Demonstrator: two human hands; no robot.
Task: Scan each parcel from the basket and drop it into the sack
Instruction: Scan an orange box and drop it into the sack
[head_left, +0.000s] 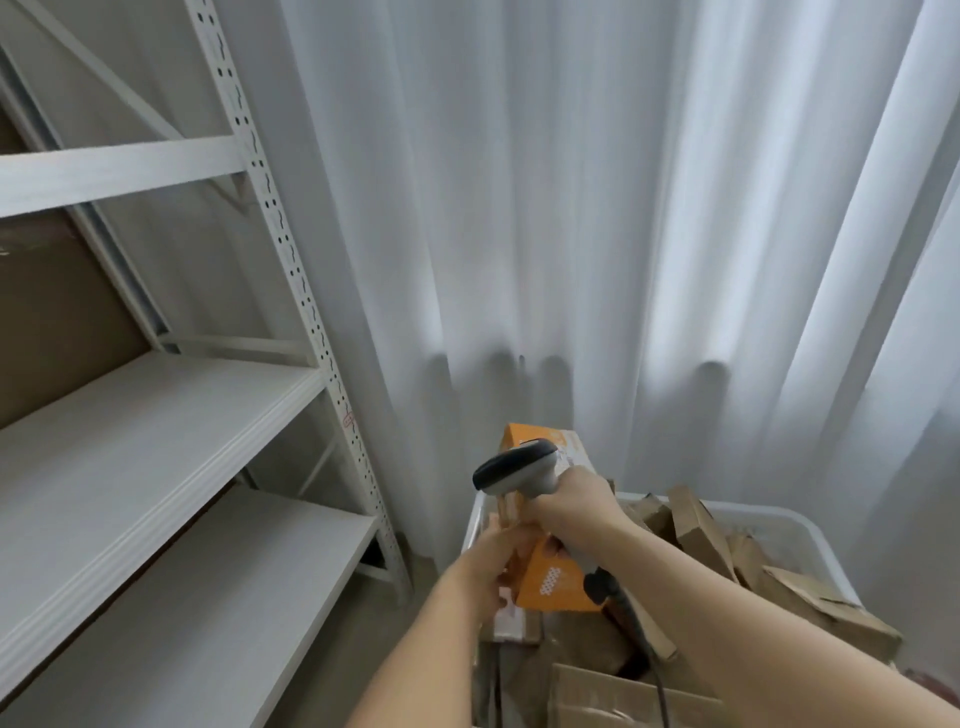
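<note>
An orange box parcel (558, 577) is held up over the white basket (800, 525) at the bottom centre. My left hand (498, 564) grips the parcel's lower left side. My right hand (574, 506) grips the handle of a grey and black barcode scanner (514, 465), whose head sits over the parcel's top part. A dark cable (634, 623) runs down from the scanner's handle. Several brown cardboard parcels (701, 535) fill the basket. No sack is in view.
A white metal shelving rack (156, 452) stands at the left with bare shelves and a brown carton (57, 312) at its far left. White curtains (597, 208) hang behind the basket. Bare floor (395, 623) lies between rack and basket.
</note>
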